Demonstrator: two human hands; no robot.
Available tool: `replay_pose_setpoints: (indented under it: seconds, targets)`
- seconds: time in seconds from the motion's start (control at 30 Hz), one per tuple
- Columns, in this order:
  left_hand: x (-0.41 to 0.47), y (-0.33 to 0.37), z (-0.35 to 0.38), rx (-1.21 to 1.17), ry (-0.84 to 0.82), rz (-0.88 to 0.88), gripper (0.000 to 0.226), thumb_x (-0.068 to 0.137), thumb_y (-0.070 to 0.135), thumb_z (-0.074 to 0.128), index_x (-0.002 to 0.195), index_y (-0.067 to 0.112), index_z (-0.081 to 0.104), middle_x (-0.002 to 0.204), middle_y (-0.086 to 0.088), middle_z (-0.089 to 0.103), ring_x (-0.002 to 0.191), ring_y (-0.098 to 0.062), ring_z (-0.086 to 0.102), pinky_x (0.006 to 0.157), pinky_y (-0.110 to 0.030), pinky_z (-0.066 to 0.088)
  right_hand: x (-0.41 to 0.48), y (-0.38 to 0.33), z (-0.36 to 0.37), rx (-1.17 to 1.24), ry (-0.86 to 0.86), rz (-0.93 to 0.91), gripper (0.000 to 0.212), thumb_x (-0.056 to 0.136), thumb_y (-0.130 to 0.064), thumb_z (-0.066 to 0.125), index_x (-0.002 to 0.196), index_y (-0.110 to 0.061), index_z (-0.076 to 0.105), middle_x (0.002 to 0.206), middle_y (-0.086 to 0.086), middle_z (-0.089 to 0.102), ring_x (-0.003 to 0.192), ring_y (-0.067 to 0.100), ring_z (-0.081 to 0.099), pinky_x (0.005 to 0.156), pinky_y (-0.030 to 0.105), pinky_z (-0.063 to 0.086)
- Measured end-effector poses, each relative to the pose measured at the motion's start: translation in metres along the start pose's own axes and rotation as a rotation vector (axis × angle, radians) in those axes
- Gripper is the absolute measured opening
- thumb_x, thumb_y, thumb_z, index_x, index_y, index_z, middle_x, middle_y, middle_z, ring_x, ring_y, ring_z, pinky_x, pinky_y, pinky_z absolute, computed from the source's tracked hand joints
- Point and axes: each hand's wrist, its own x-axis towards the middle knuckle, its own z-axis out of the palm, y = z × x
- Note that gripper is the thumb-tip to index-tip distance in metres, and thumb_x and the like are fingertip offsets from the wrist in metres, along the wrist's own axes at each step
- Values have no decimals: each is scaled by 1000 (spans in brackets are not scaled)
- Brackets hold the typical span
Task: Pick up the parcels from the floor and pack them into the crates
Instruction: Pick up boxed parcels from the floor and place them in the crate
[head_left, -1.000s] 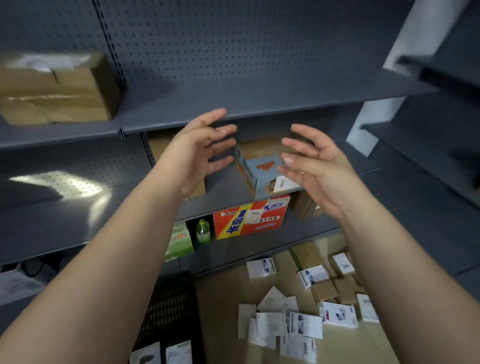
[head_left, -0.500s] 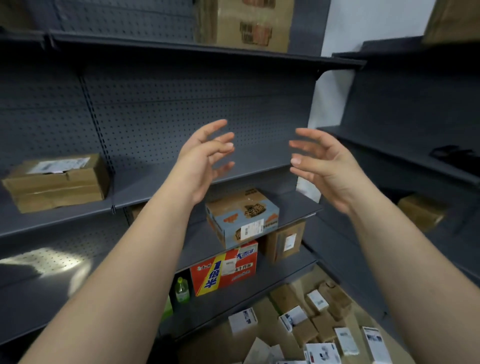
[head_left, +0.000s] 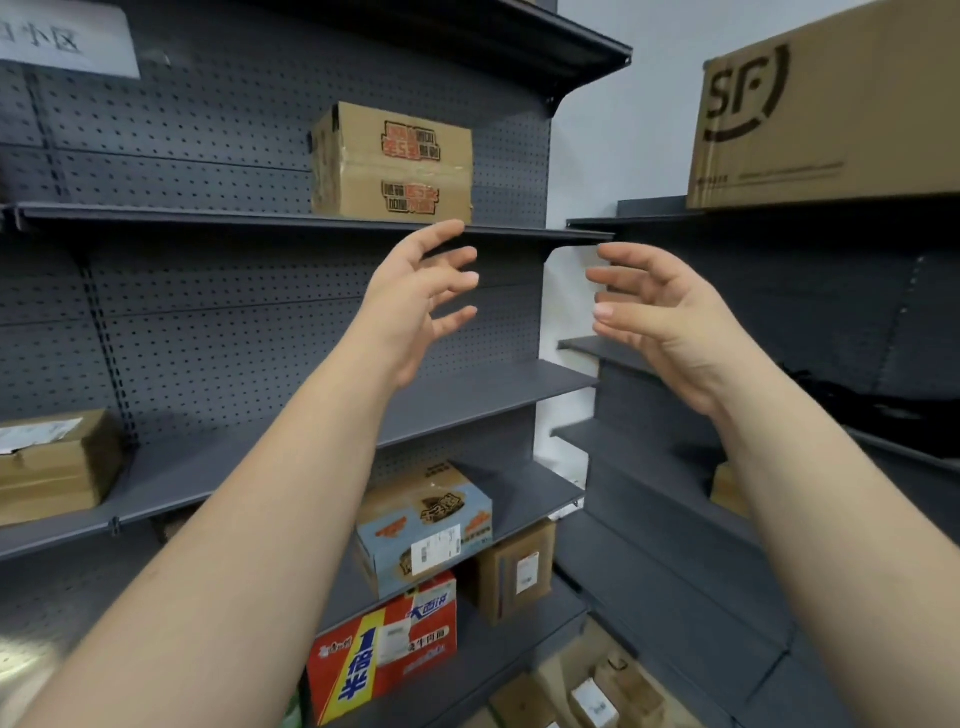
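down low, parcels (head_left: 592, 697), seemingly askew

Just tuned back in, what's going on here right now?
A person holds both bare hands up before the grey metal pegboard shelving, the left hand and right hand apart, fingers loosely spread, with no grip on anything. The small brown cardboard parcels lie on the floor at lower right, untouched. No crate is in view.

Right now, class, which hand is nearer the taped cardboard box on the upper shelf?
Left. The left hand is just below the cardboard box, at its shelf edge; the right hand is lower, off to the box's right.
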Motion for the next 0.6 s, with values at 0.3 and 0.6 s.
replay_pose_setpoints:
  seconds: [0.3,0.6]
  targets:
    - [24,-57,73,35,-73,-17,45,92,-4,60,124,29,61,121,-1,68,104,-12,67,92,-37,56,-16,21,-88,-112,76,-11,56,70,-6,79,121,-25,65,127,6,66,117,21,61,101,34,51]
    - [56,-144,125,7,-159,-161,49,87,-5,65,121,32,63,121,-1,70,102,-12,68,94,-41,56,-33,78,-158,-219,218,47,55,78,2,77,124,-25,64,125,3,67,120,17,59,101,29,47]
